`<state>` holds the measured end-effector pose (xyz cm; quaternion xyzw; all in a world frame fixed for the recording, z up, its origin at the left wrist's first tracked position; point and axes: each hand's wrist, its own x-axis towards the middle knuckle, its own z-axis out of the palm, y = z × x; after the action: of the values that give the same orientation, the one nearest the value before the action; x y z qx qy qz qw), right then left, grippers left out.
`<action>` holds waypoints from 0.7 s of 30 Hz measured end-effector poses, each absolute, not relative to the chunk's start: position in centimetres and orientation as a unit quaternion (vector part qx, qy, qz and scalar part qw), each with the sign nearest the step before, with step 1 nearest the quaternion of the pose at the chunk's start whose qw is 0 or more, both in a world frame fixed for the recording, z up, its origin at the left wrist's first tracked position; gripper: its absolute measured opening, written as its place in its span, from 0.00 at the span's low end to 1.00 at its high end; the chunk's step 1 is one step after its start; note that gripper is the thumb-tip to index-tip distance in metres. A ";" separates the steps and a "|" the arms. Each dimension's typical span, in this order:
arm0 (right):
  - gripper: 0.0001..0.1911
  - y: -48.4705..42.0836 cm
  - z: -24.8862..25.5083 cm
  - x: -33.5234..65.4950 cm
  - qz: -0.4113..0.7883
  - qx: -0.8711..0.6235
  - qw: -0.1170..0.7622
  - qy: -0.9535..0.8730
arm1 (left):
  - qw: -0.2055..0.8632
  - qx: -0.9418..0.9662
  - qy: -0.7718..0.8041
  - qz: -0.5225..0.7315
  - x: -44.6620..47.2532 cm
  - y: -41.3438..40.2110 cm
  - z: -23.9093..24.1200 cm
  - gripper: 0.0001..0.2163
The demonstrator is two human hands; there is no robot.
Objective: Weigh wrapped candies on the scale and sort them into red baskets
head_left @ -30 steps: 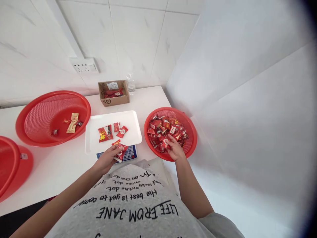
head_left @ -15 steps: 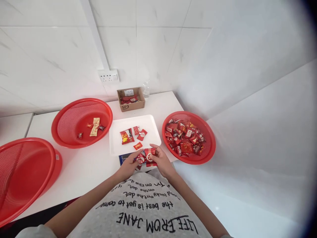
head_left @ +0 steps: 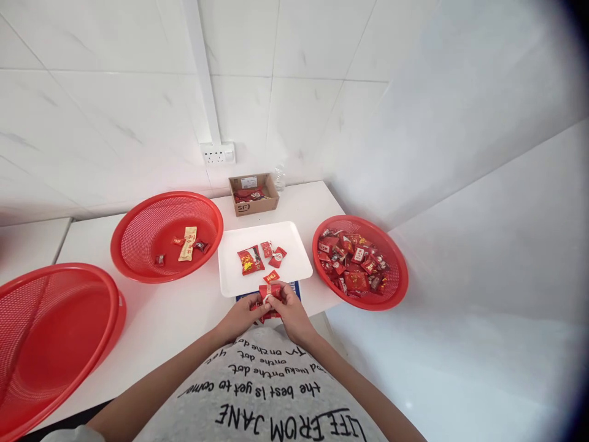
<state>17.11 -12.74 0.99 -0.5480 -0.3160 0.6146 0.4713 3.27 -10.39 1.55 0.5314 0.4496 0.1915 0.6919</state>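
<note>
Red snack packets [head_left: 269, 291] are held between my two hands, just in front of my shirt. My left hand [head_left: 246, 312] is closed on red packets at the left and below. My right hand [head_left: 291, 312] pinches the upper red packet, its thumb on the front. How many packets I hold is hidden by my fingers. Beyond my hands, a white tray [head_left: 230, 279] carries a larger red packet [head_left: 251, 260] and several small red packets [head_left: 278, 256]. The tray rests on a blue scale [head_left: 293, 287], partly covered by my hands.
At right stands a red basket [head_left: 399, 288] full of red packets. Another red basket [head_left: 126, 227] at left holds a cream bar [head_left: 188, 244] and small sweets. A third red basket [head_left: 59, 331] is nearer left. Behind the tray are a cardboard box [head_left: 257, 205] and a clear plastic bottle [head_left: 279, 178].
My hands have drawn closer together, and the red packet between them is now tilted and more covered by my fingers. The whole view has shifted slightly; the tray's contents look the same.
</note>
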 end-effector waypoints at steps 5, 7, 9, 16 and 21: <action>0.19 -11.6 -0.1 17.2 0.564 -0.589 0.407 -0.411 | 0.618 0.567 0.513 0.184 2.6 -9.6 0.8 0.15; 0.21 -11.2 -0.6 17.6 0.542 -0.600 0.388 -0.442 | 0.617 0.539 0.539 0.193 2.4 -9.2 0.6 0.17; 0.23 -10.8 -1.0 17.9 0.520 -0.611 0.374 -0.465 | 0.632 0.497 0.562 0.195 2.2 -8.6 0.5 0.18; 0.19 -10.2 -1.7 18.4 0.273 -0.594 0.182 -0.735 | 0.592 0.495 0.616 0.160 1.4 -6.2 0.3 0.16; 0.23 -9.9 -1.8 18.2 0.199 -0.582 0.085 -0.784 | 0.452 0.606 0.623 0.201 0.9 -6.0 -1.0 0.12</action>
<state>18.24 -9.90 -1.80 -0.5816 -0.7843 0.1987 0.0845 0.91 -5.97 -1.00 0.6062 0.6227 0.2011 0.4521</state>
